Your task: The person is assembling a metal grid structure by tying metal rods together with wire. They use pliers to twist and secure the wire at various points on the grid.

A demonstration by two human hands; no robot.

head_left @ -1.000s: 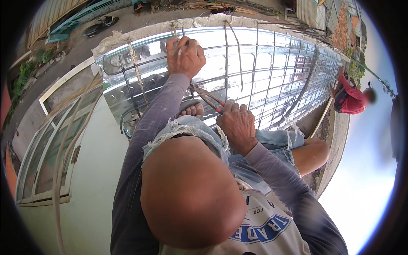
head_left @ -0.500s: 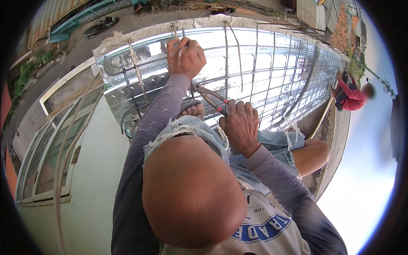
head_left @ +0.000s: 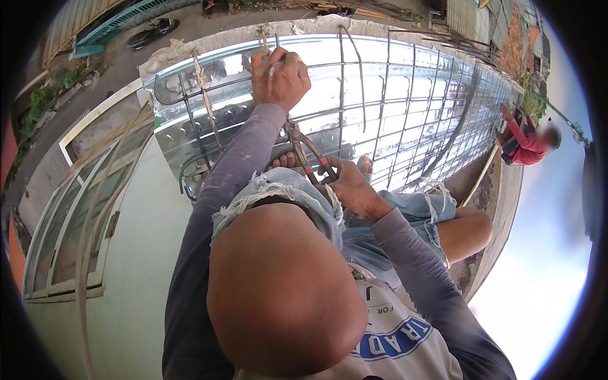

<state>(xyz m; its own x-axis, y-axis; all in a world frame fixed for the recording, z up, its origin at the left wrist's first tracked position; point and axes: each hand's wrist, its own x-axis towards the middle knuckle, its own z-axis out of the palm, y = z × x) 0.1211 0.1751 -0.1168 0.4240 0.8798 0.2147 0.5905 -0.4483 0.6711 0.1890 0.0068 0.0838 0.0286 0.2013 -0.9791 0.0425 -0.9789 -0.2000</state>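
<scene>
- Pincers: metal tool with red-tipped handles, lying slantwise at mid scene; head points up and far toward the left hand, handles run down and right into the right hand.
- Right hand: clenched around the pincer handles, just right of the bent knee in torn denim shorts; the tool's head sticks out well beyond the fist.
- Left hand: closed in a fist on an upright steel bar of the rebar grid, far of the pincers' head; head and hand sit close, contact cannot be told.
- Rebar grid: crossed steel rods over shiny corrugated metal decking, spreading from the left hand out to the far right.
- Toes: bare, resting on the decking just left of the pincers.
- Another person: in a red top, crouched at the far right edge of the grid, well apart from both hands.
- Window frame: pale, on the wall at near left, below the deck.
</scene>
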